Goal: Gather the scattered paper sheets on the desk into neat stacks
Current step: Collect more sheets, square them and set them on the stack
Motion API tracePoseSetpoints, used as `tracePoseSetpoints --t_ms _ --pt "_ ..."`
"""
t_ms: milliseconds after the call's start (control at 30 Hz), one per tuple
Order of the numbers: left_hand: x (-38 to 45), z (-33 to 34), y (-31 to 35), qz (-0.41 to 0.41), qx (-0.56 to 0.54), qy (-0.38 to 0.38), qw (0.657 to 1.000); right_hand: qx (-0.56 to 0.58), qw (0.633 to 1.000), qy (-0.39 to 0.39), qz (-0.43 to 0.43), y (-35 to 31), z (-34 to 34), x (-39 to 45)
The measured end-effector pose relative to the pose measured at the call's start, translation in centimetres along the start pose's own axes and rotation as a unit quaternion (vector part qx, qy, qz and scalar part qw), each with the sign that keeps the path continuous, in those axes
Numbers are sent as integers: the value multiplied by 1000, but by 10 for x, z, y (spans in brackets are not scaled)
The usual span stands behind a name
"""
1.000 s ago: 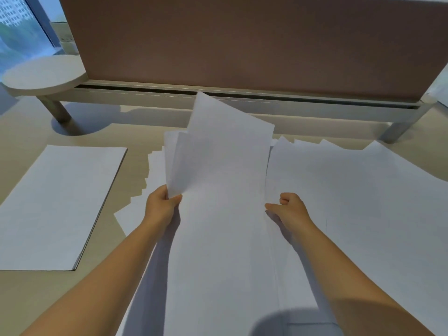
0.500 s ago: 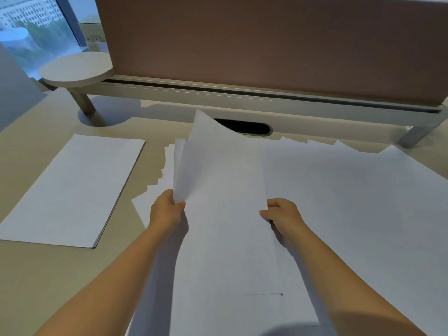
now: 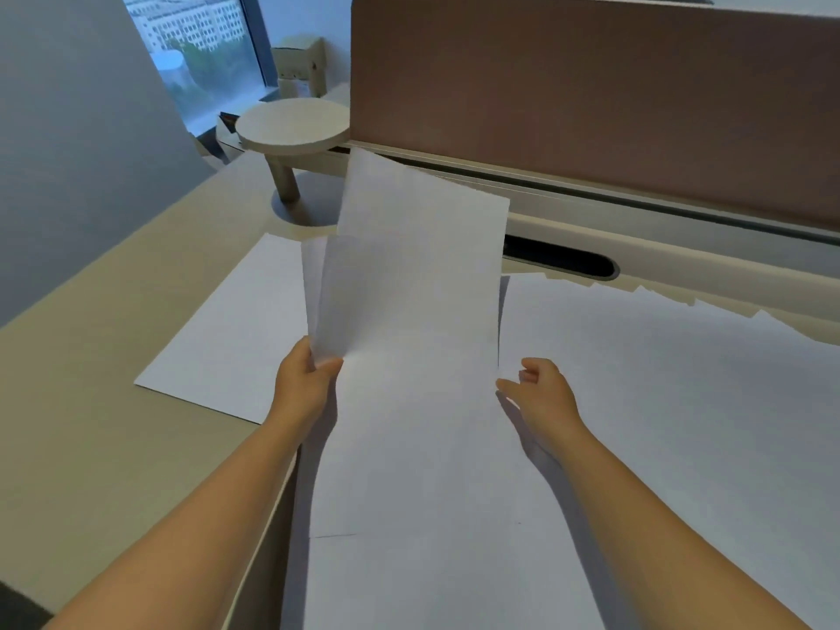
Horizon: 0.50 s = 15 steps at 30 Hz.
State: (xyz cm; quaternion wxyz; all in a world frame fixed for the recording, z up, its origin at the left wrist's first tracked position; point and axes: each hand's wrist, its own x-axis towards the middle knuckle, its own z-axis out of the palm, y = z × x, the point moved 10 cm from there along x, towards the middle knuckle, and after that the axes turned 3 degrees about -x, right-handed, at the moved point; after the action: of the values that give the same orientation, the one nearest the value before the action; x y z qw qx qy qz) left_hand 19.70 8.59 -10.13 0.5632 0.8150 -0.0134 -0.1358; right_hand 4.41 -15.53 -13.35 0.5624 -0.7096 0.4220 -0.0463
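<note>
Change since earlier frames: the held sheets (image 3: 409,284) have been carried leftward, so that their left edge now overlaps the neat stack (image 3: 236,329), which was well apart from them before; the right hand (image 3: 541,393), earlier at the sheets' right edge, is now just off it.
Left hand (image 3: 304,379): the near left corner of the held sheets is pinched between thumb and curled fingers, at least two sheets being fanned apart there.
Right hand: nothing is held; the fingers are loosely curled, just beside the sheets' right edge.
Held sheets: raised and tilted, the far end lifted toward the brown partition (image 3: 591,97).
Done: one squared stack is seen lying on the desk (image 3: 91,447), at the left.
Left: a wide spread of loose sheets (image 3: 659,402) is seen across the right and near side, its far edges ragged and unaligned. The task is judged well short of complete; the held sheets are not yet laid down.
</note>
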Motion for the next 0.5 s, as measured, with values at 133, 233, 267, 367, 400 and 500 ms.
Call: tracePoseSetpoints --t_ms 133,233,267,367,400,500 --pt "9 -16 -2 -40 -84 -7 996 78 996 -39 28 -8 27 1" --pt "12 -17 2 -64 -137 -22 988 38 997 -69 -8 -27 34 -2" --pt "13 -16 2 -68 -140 -28 987 44 997 -60 -16 -31 30 -2" --pt "15 -2 2 -93 -110 -68 987 70 997 -20 -30 -38 8 -5" --pt "12 8 3 -104 -87 -95 986 76 997 -7 -31 -36 -3 -6" --pt "-6 50 11 -101 -14 -174 979 66 997 41 -27 -24 -46 -15"
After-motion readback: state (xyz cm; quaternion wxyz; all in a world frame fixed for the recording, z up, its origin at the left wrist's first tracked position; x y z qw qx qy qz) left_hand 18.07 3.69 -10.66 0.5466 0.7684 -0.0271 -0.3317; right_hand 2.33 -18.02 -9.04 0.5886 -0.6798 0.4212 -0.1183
